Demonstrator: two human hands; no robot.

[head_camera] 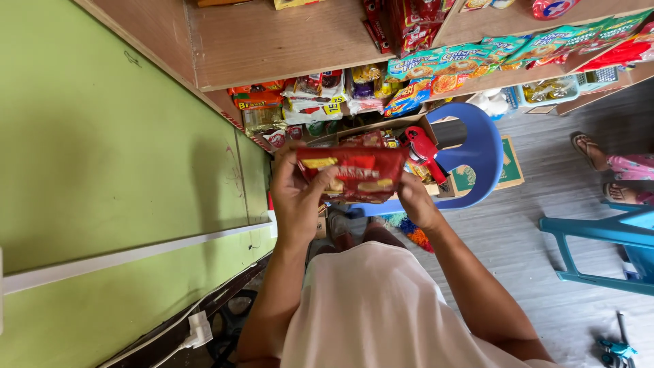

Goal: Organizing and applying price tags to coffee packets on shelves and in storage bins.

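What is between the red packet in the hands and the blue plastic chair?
In the head view, an open cardboard box of snack packs sits on the blue chair, just behind the red packet; a red tape dispenser lies on it.

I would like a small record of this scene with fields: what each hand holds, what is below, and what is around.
left hand: grips the left end of the red snack packet
right hand: grips the packet's right end
below: open cardboard box of packets on a blue plastic chair
in the box: red tape dispenser
around: wooden shelves with snacks; green wall
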